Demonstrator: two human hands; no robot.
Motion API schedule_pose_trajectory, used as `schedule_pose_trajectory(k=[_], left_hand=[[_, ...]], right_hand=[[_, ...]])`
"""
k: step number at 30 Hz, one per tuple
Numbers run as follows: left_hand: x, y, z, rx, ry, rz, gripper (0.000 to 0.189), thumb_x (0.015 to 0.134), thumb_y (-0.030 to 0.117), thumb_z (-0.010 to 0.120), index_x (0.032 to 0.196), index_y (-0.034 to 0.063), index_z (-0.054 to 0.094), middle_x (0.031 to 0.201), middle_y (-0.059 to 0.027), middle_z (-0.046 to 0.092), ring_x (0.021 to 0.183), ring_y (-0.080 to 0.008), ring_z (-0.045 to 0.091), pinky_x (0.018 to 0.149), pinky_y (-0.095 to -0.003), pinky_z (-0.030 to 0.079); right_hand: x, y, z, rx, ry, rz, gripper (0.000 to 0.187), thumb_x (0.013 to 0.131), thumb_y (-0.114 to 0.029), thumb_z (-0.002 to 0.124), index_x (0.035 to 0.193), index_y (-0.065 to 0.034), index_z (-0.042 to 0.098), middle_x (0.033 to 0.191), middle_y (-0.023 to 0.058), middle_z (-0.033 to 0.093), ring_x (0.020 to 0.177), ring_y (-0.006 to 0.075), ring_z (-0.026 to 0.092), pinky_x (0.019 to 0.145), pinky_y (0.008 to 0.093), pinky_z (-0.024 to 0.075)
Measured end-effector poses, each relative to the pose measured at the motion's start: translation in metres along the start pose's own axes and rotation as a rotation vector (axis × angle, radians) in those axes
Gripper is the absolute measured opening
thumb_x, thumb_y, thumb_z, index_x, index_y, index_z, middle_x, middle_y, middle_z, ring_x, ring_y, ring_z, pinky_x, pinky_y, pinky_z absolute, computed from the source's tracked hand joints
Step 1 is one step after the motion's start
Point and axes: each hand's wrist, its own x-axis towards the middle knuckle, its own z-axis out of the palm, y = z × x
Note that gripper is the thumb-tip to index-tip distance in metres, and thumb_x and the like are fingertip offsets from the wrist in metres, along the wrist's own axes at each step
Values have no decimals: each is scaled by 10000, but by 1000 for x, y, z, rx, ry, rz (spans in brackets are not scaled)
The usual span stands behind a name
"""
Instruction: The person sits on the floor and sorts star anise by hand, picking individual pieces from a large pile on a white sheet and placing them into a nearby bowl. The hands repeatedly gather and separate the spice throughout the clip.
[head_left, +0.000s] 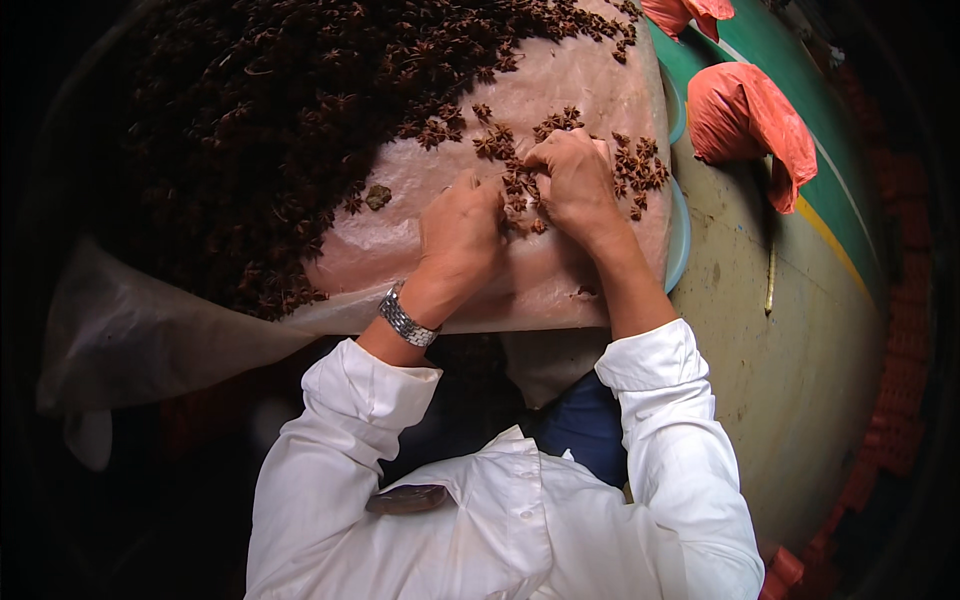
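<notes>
Dried star anise lies before me in a large dark heap (247, 135) on a pinkish plastic sheet (375, 262). My left hand (463, 225), with a metal watch (406, 315) on its wrist, rests low over the sheet with its fingers curled. Close to its right, my right hand (574, 180) bends its fingers down among loose star anise pods (516, 184). The fingertips of both hands are partly hidden, so what they pinch cannot be told. Another small cluster of star anise (637, 169) lies right of my right hand. A greenish-brown lump (378, 197) sits near the heap's edge.
Light blue basins (679, 232) show under the sheet's right edge. A red plastic bag (739, 112) stands on the floor (757, 360) to the right, near a thin yellowish stick (771, 277). A loose plastic flap (165, 337) hangs at the left.
</notes>
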Motion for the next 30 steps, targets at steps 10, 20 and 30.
schedule_pose_trajectory(k=[10, 20, 30], left_hand=[[5, -5, 18, 168, 77, 109, 167, 781, 105, 752, 892, 77, 630, 951, -166, 635, 847, -418, 671, 702, -540, 509], [17, -17, 2, -315, 216, -57, 75, 945, -8, 667, 990, 22, 614, 853, -198, 667, 764, -380, 671, 697, -435, 532], [33, -16, 12, 126, 143, 73, 35, 856, 79, 725, 885, 85, 707, 931, -177, 669, 832, -437, 683, 732, -553, 530]], right_hand=[[9, -4, 13, -114, -45, -144, 64, 789, -71, 724, 819, -128, 728, 950, 52, 676, 1015, 276, 615, 941, 468, 400], [-3, 2, 4, 110, 111, -73, 131, 809, -65, 691, 889, -146, 755, 925, 41, 669, 984, 285, 619, 930, 460, 406], [5, -1, 17, 59, -6, -150, 280, 797, -33, 731, 1029, -171, 810, 969, 41, 674, 1021, 279, 616, 925, 427, 420]])
